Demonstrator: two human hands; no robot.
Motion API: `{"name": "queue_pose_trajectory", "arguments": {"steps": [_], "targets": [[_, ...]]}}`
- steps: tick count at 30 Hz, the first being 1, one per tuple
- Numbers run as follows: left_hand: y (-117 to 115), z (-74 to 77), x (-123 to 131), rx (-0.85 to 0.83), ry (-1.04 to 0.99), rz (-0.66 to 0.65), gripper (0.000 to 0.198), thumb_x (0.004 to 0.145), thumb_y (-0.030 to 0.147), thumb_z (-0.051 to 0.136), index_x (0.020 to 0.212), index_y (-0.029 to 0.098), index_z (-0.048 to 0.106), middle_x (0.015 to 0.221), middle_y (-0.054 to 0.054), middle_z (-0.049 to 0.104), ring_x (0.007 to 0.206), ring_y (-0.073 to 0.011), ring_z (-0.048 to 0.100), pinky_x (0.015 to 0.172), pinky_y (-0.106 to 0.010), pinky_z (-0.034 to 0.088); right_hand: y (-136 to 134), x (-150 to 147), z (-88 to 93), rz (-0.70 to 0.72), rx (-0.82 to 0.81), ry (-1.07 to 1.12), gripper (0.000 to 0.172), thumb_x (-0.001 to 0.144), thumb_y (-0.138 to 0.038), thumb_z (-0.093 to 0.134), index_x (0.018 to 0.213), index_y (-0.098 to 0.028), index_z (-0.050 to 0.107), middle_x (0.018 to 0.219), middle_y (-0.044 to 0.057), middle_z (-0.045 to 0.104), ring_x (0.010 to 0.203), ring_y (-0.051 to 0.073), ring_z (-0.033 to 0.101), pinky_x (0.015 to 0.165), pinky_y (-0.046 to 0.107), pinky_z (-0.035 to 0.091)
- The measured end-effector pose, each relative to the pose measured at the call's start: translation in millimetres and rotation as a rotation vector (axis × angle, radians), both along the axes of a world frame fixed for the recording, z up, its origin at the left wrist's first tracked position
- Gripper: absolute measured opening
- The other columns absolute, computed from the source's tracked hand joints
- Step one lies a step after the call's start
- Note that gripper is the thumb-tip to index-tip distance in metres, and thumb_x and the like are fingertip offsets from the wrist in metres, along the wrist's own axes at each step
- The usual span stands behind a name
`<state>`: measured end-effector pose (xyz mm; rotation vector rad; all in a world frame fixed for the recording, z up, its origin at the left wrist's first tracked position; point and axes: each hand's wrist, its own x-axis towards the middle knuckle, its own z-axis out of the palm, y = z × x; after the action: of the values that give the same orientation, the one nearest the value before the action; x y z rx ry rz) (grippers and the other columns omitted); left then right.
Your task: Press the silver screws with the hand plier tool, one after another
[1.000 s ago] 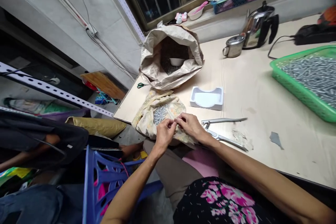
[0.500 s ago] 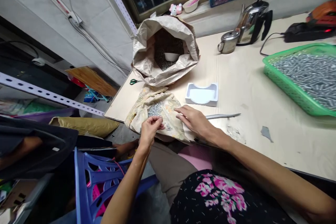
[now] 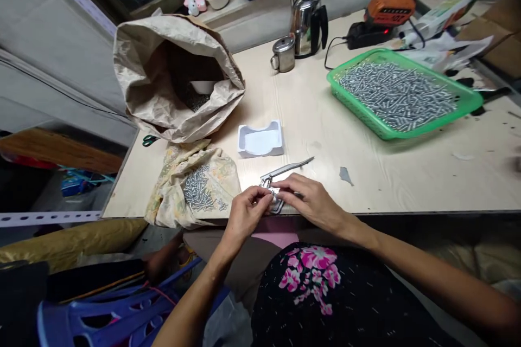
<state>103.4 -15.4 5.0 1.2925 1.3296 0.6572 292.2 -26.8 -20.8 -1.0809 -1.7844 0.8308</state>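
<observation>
My left hand [image 3: 249, 210] is closed in a pinch at the front edge of the table. Its fingertips meet over a small silver metal fixture [image 3: 279, 207], and whatever they grip is too small to make out. From the other side my right hand [image 3: 313, 198] reaches in, thumb and fingers drawn together at the same fixture; what lies between them is hidden. Left of my hands, a pile of small screws [image 3: 198, 187] rests on a patterned cloth [image 3: 166, 200]. Just behind the fixture lies a long grey strip [image 3: 291, 167].
A white open tray [image 3: 260, 142] stands beyond my hands. A large paper sack [image 3: 142, 87] with a white scoop [image 3: 202, 87] inside is at back left. The green basket [image 3: 380, 131] at right holds many metal pieces. A kettle [image 3: 303, 27] and lidded cup [image 3: 284, 55] stand behind.
Both hands have moved away from the screws on the cloth to the metal fixture at the table edge, and now meet there. The camera view has swung to the right.
</observation>
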Motion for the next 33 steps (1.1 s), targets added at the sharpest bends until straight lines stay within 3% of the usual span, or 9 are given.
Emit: {"name": "queue_pose_trajectory", "arguments": {"steps": [6, 10, 13, 16, 18, 23, 27, 33], "targets": [[-2, 1.6, 6, -0.138, -0.12, 0.088, 0.042, 0.067, 0.046, 0.079, 0.09, 0.013, 0.068, 0.065, 0.0, 0.065, 0.058, -0.0117, 0.061, 0.059, -0.023, 0.052, 7, -24, -5.9, -0.027, -0.013, 0.03, 0.018, 0.097, -0.025, 0.051, 0.093, -0.019, 0.067, 0.084, 0.004, 0.064, 0.08, 0.016, 0.06, 0.072, 0.031, 0.049], [-4, -0.3, 0, -0.157, -0.082, 0.137, 0.042, 0.066, 0.044, 0.08, 0.09, 0.012, 0.068, 0.066, 0.0, 0.066, 0.057, -0.0108, 0.061, 0.058, -0.023, 0.053, 4, -19, -7.6, 0.011, 0.015, -0.005, 0.018, 0.098, -0.022, 0.047, 0.102, -0.019, 0.065, 0.09, 0.005, 0.064, 0.084, 0.016, 0.061, 0.076, 0.03, 0.049], [-3, -1.1, -8, -0.152, -0.042, 0.176, 0.047, 0.062, 0.043, 0.082, 0.094, 0.011, 0.068, 0.068, 0.0, 0.066, 0.056, -0.0105, 0.06, 0.056, -0.023, 0.053, -2, 0, -10.5, 0.034, 0.065, -0.246, 0.022, 0.098, -0.024, 0.049, 0.114, -0.017, 0.062, 0.099, 0.008, 0.063, 0.093, 0.02, 0.058, 0.08, 0.034, 0.048], [-1, -3.9, -15, -0.175, -0.012, 0.191, 0.046, 0.062, 0.044, 0.082, 0.092, 0.012, 0.067, 0.066, 0.0, 0.066, 0.055, -0.0106, 0.06, 0.056, -0.023, 0.052, -9, 22, -20.9, 0.027, 0.113, -0.565, 0.021, 0.094, -0.026, 0.055, 0.111, -0.016, 0.064, 0.098, 0.011, 0.06, 0.09, 0.023, 0.054, 0.077, 0.037, 0.045], [0, -7.6, -18, -0.187, 0.006, 0.184, 0.043, 0.063, 0.044, 0.081, 0.088, 0.012, 0.067, 0.065, 0.0, 0.066, 0.056, -0.0108, 0.06, 0.056, -0.023, 0.052, -11, 31, -29.9, 0.02, 0.146, -0.659, 0.017, 0.094, -0.023, 0.054, 0.105, -0.016, 0.065, 0.094, 0.009, 0.06, 0.086, 0.022, 0.052, 0.074, 0.036, 0.041], [2, -20.2, -17, -0.161, 0.056, 0.161, 0.036, 0.064, 0.043, 0.08, 0.079, 0.012, 0.071, 0.066, -0.001, 0.066, 0.055, -0.0085, 0.054, 0.053, -0.02, 0.045, -7, 41, -40.5, 0.024, 0.22, -0.638, 0.025, 0.099, -0.015, 0.04, 0.088, -0.017, 0.062, 0.085, 0.007, 0.058, 0.081, 0.02, 0.047, 0.072, 0.034, 0.036], [1, -27.7, -7, -0.184, 0.059, 0.176, 0.037, 0.061, 0.043, 0.082, 0.077, 0.012, 0.071, 0.068, -0.002, 0.067, 0.059, -0.0094, 0.056, 0.056, -0.02, 0.043, -8, 49, -37.5, -0.008, 0.238, -0.602, 0.028, 0.099, -0.013, 0.035, 0.089, -0.018, 0.061, 0.085, 0.007, 0.056, 0.082, 0.02, 0.045, 0.073, 0.035, 0.036], [2, -31.2, 10, -0.267, 0.053, 0.155, 0.042, 0.056, 0.046, 0.085, 0.074, 0.011, 0.071, 0.055, 0.002, 0.06, 0.049, -0.0063, 0.046, 0.048, -0.019, 0.035, -14, 61, -35.8, -0.069, 0.286, -0.667, 0.03, 0.101, -0.016, 0.035, 0.093, -0.019, 0.063, 0.083, 0.006, 0.059, 0.082, 0.021, 0.045, 0.072, 0.036, 0.033]]}}
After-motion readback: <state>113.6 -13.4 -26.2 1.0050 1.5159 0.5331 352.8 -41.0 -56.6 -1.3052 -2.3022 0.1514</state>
